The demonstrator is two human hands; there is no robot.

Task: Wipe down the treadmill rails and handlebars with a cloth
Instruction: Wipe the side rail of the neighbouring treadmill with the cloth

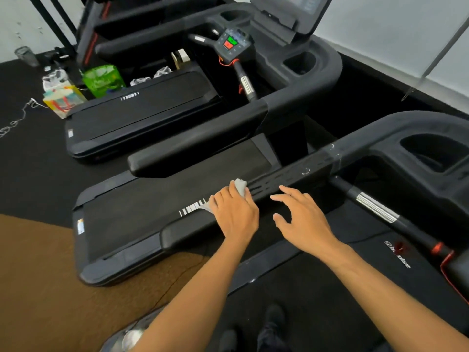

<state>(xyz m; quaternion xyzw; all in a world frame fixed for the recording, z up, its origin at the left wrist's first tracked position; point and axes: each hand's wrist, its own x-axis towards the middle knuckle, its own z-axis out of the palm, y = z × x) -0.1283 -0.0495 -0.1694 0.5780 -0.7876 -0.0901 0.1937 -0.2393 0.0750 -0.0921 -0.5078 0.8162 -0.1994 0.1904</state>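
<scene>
The left hand (pixel 234 214) lies palm-down on the near treadmill's left handrail (pixel 291 179), closed over a pale grey cloth (pixel 240 186). The cloth is pressed against the rail's top surface; one corner protrudes past the fingertips and another below the thumb side. The right hand (pixel 302 217) hovers just beside it, over the same rail, fingers spread and holding nothing. A chrome-banded pulse grip (pixel 375 207) runs inward at the right. Beyond the rail lies the neighbouring treadmill's belt (pixel 157 207). Farther off, a green bag (pixel 102 80) stands on the floor near the front of a third treadmill (pixel 142 110).
</scene>
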